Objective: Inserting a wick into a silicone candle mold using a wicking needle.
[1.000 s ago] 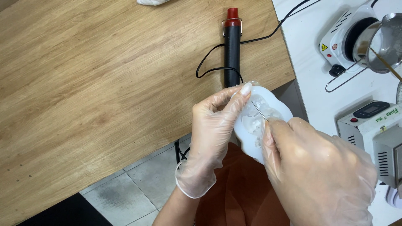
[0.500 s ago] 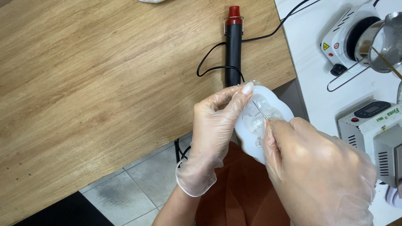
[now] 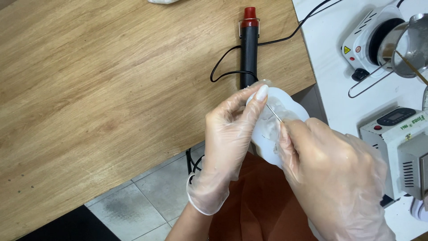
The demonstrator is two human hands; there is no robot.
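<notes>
My left hand [image 3: 227, 143], in a clear plastic glove, grips a white translucent silicone mould [image 3: 272, 129] from its left side, thumb tip on the upper rim. My right hand [image 3: 332, 174], also gloved, pinches a thin metal needle [image 3: 274, 113] whose tip pokes into the mould's upper cavity. The mould is held in the air just off the corner of the wooden table [image 3: 111, 89], above my lap in orange-brown cloth.
A black heat tool with a red tip [image 3: 248, 47] lies on the table with its black cord looping beside it. To the right, on a white surface [image 3: 325, 53], stand a small white hot plate [image 3: 372, 38] with a metal pot [image 3: 412, 42] and a digital scale [image 3: 394, 122].
Both hands and the mould have shifted slightly up and left. The needle now points further up into the mould's upper cavity.
</notes>
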